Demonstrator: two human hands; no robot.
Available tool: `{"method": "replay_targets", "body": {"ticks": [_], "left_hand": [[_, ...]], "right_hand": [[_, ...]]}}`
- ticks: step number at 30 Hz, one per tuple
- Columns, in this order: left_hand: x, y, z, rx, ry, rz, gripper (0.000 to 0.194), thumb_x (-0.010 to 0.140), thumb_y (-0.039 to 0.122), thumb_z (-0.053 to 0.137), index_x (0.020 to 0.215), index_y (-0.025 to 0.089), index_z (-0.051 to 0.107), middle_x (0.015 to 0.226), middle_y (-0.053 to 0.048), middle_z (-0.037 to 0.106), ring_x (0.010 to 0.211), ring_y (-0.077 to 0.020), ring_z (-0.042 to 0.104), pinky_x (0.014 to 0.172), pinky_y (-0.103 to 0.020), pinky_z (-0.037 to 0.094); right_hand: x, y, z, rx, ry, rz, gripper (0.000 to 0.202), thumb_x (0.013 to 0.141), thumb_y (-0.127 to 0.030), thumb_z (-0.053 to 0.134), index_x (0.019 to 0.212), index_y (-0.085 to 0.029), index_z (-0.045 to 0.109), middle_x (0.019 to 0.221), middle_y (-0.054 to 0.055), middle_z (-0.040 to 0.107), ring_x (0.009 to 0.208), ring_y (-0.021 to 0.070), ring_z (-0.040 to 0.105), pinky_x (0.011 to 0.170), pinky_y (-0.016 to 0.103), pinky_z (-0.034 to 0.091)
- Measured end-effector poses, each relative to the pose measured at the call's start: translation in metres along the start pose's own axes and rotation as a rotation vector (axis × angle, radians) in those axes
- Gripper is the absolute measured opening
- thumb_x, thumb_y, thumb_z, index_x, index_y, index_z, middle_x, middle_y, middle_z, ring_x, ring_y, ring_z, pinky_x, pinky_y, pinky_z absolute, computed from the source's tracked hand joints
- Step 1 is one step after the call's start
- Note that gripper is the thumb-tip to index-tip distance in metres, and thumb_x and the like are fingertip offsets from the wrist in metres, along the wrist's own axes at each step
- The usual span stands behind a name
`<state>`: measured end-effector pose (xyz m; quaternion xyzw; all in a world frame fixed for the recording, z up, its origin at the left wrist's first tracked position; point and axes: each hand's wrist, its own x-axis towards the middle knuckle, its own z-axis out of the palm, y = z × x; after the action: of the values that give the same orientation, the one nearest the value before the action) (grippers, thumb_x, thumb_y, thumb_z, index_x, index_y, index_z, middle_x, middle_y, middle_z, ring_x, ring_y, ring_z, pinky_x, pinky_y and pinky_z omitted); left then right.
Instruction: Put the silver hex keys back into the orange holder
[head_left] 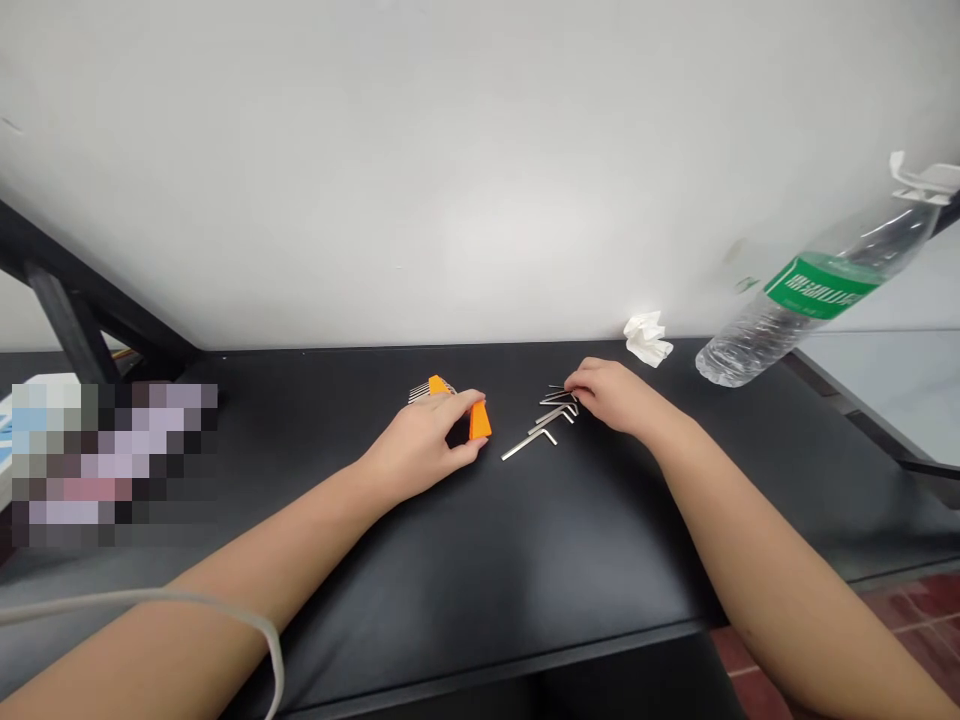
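Note:
My left hand (424, 445) is closed around an orange holder (480, 420), thumb and fingers at its right end. Thin metal pins or keys stick out at the holder's left end, partly hidden by the hand. To the right, several L-shaped hex keys (529, 440) lie spread on the black table (480, 560), the largest nearest to me. My right hand (609, 392) is at the far end of this row, its fingertips pinched at the smallest keys. Whether a key is between those fingertips is too small to make out.
Crumpled white tissue (648, 338) lies by the wall, beyond my right hand. A large plastic bottle with a green label (821, 286) stands at the back right. A pale cable (150, 597) crosses over my left forearm. Blurred items (112, 460) are at the left.

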<state>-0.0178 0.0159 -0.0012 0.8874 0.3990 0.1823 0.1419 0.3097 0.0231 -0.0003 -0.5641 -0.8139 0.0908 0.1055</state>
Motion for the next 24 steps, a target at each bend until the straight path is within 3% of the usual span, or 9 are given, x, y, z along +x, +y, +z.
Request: {"method": "replay_targets", "body": {"ticks": [13, 19, 24], "left_hand": [[-0.001, -0.002, 0.001, -0.005, -0.009, -0.015, 0.048, 0.091, 0.043, 0.062, 0.134, 0.024, 0.057, 0.118, -0.005, 0.074, 0.105, -0.0257, 0.069, 0.093, -0.037, 0.054], [0.0, -0.003, 0.002, 0.0, 0.006, -0.004, 0.047, 0.091, 0.043, 0.062, 0.134, 0.024, 0.058, 0.119, -0.005, 0.074, 0.105, -0.0263, 0.069, 0.093, -0.037, 0.053], [0.0, -0.003, 0.003, 0.001, 0.024, 0.012, 0.047, 0.091, 0.043, 0.062, 0.134, 0.024, 0.058, 0.118, -0.006, 0.074, 0.102, -0.0256, 0.07, 0.09, -0.037, 0.054]], "right_hand": [[-0.004, 0.003, -0.006, 0.129, -0.032, 0.017, 0.032, 0.09, -0.006, 0.05, 0.095, -0.023, 0.077, 0.105, 0.005, 0.069, 0.092, 0.0191, 0.067, 0.083, 0.031, 0.053], [-0.001, 0.003, -0.003, 0.136, 0.044, 0.094, 0.027, 0.089, -0.011, 0.054, 0.105, -0.019, 0.074, 0.115, 0.009, 0.066, 0.094, 0.0203, 0.067, 0.089, 0.034, 0.053], [0.0, -0.004, 0.0, 0.175, -0.046, 0.031, 0.033, 0.085, -0.004, 0.049, 0.102, -0.02, 0.072, 0.111, 0.007, 0.066, 0.097, 0.0191, 0.064, 0.088, 0.032, 0.051]]}}
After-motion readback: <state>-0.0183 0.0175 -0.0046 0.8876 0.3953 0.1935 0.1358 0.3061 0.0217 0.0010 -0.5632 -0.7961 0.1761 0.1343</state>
